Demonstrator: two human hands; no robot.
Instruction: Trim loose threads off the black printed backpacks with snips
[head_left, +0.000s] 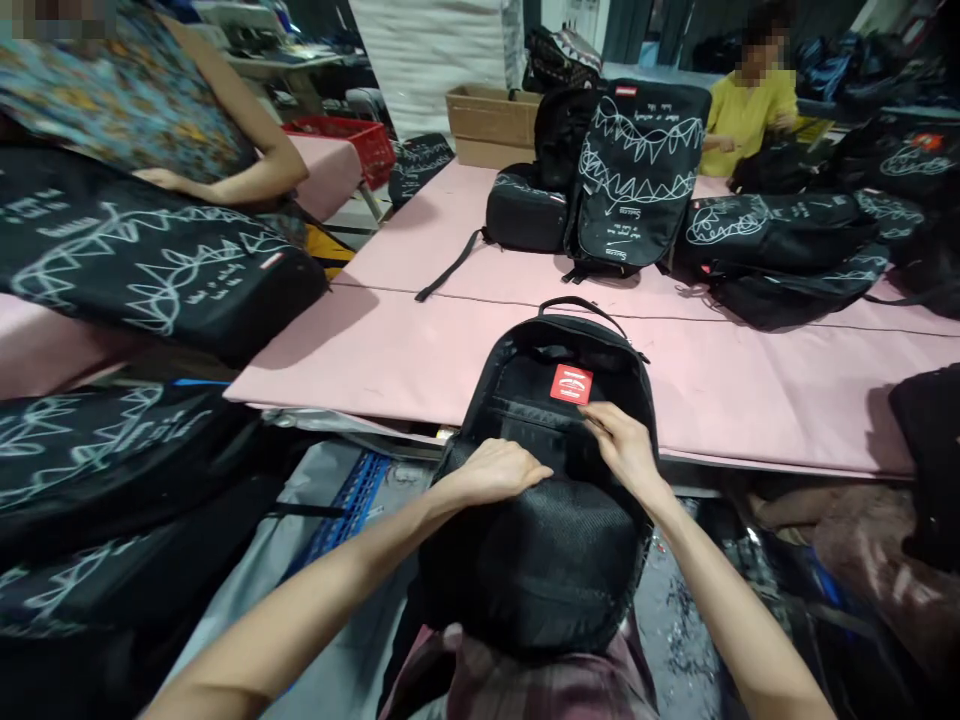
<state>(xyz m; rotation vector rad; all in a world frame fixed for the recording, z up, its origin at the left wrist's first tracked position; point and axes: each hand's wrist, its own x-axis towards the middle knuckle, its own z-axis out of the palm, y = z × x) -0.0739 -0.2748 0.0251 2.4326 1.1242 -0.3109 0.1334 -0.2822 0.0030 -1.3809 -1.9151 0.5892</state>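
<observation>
A black backpack (525, 570) stands upright on my lap against the table edge, its main compartment unzipped and its inside facing me. A red square label (571, 384) is on the inner back wall, and a dark mesh panel covers the lower part. My left hand (504, 470) is closed over the upper edge of that mesh panel, thumb pointing right. Just below the label, my right hand (619, 445) pinches at the backpack's inside, thumb and fingers together. Exactly which fold it grips is hidden.
A pink-covered table (390, 350) spans ahead, with an upright patterned backpack (637, 180) and other backpacks (780, 240) on it. At left, a person (225, 130) handles a large backpack (150, 250); more are piled below. Another person (750, 110) in yellow works behind. A cardboard box (491, 120) stands at the back.
</observation>
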